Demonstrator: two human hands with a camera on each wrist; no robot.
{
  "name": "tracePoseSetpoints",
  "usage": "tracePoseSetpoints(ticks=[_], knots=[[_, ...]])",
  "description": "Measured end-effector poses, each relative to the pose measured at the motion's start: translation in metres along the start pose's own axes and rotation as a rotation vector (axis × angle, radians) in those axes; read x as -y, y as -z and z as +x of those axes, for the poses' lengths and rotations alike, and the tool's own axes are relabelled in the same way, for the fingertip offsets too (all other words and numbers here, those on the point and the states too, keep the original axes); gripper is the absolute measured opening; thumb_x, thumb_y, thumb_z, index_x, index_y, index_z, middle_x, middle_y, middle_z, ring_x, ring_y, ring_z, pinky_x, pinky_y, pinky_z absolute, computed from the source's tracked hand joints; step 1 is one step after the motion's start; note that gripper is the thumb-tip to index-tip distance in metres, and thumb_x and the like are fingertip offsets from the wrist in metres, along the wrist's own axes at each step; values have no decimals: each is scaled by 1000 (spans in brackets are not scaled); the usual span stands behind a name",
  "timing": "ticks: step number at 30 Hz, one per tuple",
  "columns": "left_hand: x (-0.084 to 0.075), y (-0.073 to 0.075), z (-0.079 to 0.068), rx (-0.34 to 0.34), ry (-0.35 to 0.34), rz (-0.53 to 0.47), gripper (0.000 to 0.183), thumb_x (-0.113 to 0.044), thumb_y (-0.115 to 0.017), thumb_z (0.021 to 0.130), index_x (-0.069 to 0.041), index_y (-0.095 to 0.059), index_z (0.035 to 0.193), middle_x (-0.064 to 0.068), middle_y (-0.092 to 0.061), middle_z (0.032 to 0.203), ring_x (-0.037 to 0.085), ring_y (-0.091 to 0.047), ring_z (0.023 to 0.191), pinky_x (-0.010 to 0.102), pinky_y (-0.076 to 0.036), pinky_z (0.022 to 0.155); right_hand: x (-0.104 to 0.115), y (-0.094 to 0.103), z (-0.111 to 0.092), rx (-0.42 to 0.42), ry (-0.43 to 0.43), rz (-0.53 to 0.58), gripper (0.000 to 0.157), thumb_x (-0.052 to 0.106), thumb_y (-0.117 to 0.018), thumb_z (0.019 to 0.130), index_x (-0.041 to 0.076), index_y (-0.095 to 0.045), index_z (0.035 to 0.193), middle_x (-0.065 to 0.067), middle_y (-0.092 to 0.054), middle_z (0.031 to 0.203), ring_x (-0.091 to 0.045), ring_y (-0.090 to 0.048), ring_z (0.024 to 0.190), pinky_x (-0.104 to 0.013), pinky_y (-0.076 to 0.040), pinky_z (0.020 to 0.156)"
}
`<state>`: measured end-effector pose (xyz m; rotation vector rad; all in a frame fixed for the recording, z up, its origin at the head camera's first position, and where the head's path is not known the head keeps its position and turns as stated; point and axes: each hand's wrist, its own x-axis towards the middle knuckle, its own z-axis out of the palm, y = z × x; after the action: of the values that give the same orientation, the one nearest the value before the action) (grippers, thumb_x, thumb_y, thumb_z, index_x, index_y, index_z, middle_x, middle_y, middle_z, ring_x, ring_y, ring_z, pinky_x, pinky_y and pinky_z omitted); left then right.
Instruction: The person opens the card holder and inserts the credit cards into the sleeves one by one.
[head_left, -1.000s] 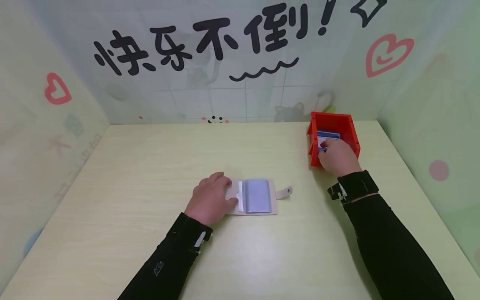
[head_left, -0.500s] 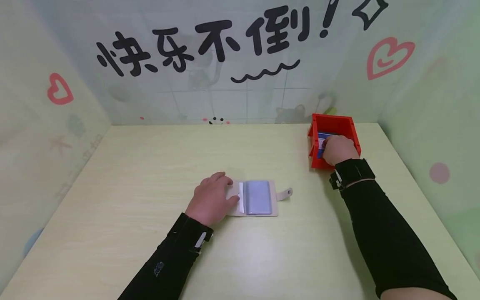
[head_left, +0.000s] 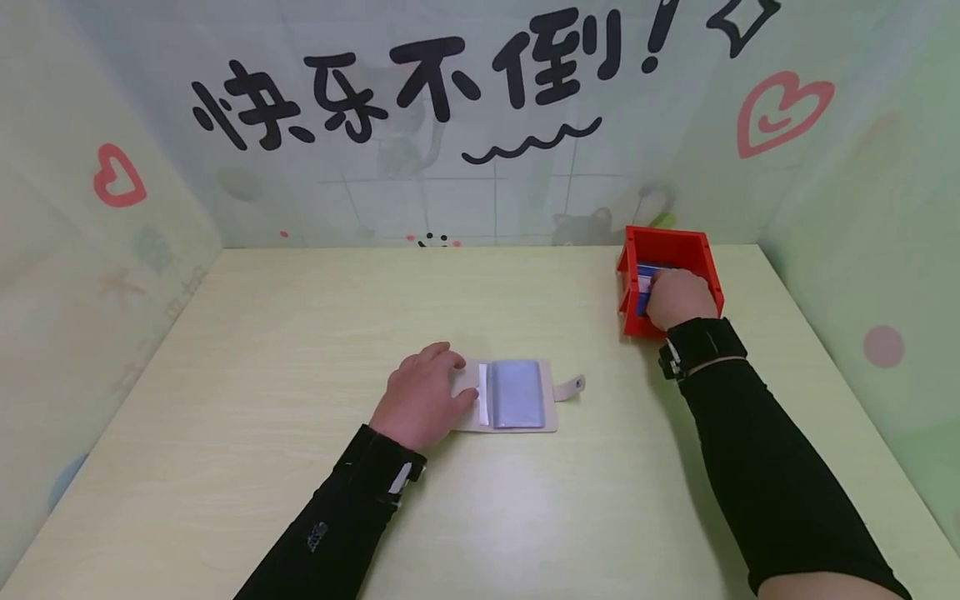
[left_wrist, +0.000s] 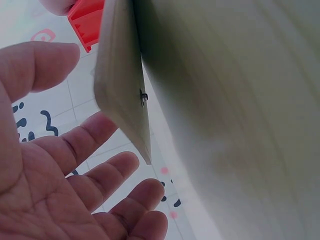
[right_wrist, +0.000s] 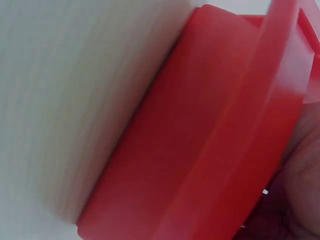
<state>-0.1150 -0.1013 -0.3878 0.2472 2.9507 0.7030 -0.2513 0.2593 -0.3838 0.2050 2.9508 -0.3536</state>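
Observation:
An unfolded pale card holder (head_left: 517,395) with clear plastic sleeves and a snap strap (head_left: 570,388) lies mid-table. At its left cover is my left hand (head_left: 423,398), fingers loosely spread; the left wrist view shows the cover (left_wrist: 120,85) standing tilted up beside the fingertips, with a metal snap on it. My right hand (head_left: 681,298) reaches down into a red bin (head_left: 670,243) at the back right. Blue-and-white cards (head_left: 643,292) show beside its knuckles. The bin's wall hides the right fingertips, and I cannot tell what they hold.
The pale wooden table (head_left: 300,333) is enclosed by printed cloth walls at the back and both sides. The bin stands near the table's back right corner, its front wall (right_wrist: 200,125) rising close to the right wrist.
My right hand has gone farther back and deeper into the red bin, covering more of the cards, and has stayed nearly still over the last half second. My left hand keeps its place.

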Motion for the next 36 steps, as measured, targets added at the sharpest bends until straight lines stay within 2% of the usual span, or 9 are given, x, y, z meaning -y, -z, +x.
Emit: tracePoseSetpoints(ticks=[7,14,20,29,36], knots=[[0,0,0,-1,0,1,40,-31,-70,98,-7,-70,130,18,-52,158,44,-50,144,61,-41,117,0,-1,1,-18,5,-31,38,4,-75,85,-7,-66,120,-26,-72,110,-43,-59,95,-65,-49,109],[0,1,0,6,1,6,41,-32,-70,99,-7,-69,131,17,-51,158,45,-50,143,60,-42,117,-2,-1,7,-35,15,-50,27,6,-67,91,-12,-65,111,-30,-70,106,-45,-60,92,-65,-51,105],[0,-1,1,11,0,10,42,-33,-70,99,-8,-69,132,17,-51,159,44,-50,143,61,-42,116,-3,-3,13,-53,20,-67,28,6,-65,93,-13,-63,113,-32,-68,110,-48,-58,98,-66,-48,106],[1,-1,1,-5,-5,0,41,-32,-71,98,-6,-69,131,18,-51,159,40,-51,145,60,-42,117,1,3,5,65,33,-107,27,6,-67,93,-12,-65,112,-28,-70,106,-42,-58,96,-65,-46,110],[1,-1,0,-11,-9,-13,41,-31,-71,98,-6,-69,131,20,-49,159,37,-46,150,61,-40,119,3,3,3,26,24,-86,33,5,-75,88,-12,-65,114,-27,-72,105,-41,-62,90,-63,-52,107]])
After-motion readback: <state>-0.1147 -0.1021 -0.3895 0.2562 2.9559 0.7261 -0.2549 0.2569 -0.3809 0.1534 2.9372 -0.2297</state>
